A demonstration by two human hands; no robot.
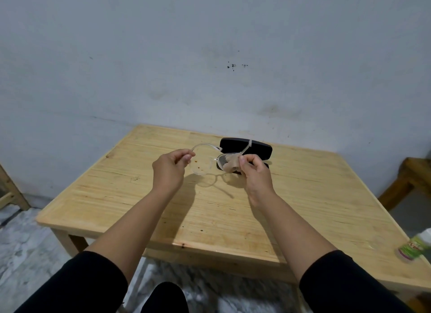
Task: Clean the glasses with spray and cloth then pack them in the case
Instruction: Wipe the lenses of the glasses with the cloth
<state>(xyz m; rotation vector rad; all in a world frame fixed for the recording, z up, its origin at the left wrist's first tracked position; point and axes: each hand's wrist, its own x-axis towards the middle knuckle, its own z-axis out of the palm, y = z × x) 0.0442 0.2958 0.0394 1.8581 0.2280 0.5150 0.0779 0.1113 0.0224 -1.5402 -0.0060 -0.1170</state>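
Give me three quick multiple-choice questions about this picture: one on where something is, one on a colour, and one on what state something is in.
1. Where is the glasses case?
A. On the floor
B. On the far side of the wooden table, behind the hands
C. On the person's lap

2. What colour is the case?
A. Black
B. Red
C. White

3. What is happening to the glasses?
A. They lie folded inside the case
B. They rest untouched on the table
C. They are held in the air while a cloth is pressed to one lens

Answers:
1 B, the case sits on the tabletop near the wall.
2 A, it shows dark black against the pale wood.
3 C, the left hand grips one side of the clear frame and the right hand holds a beige cloth over the other lens.
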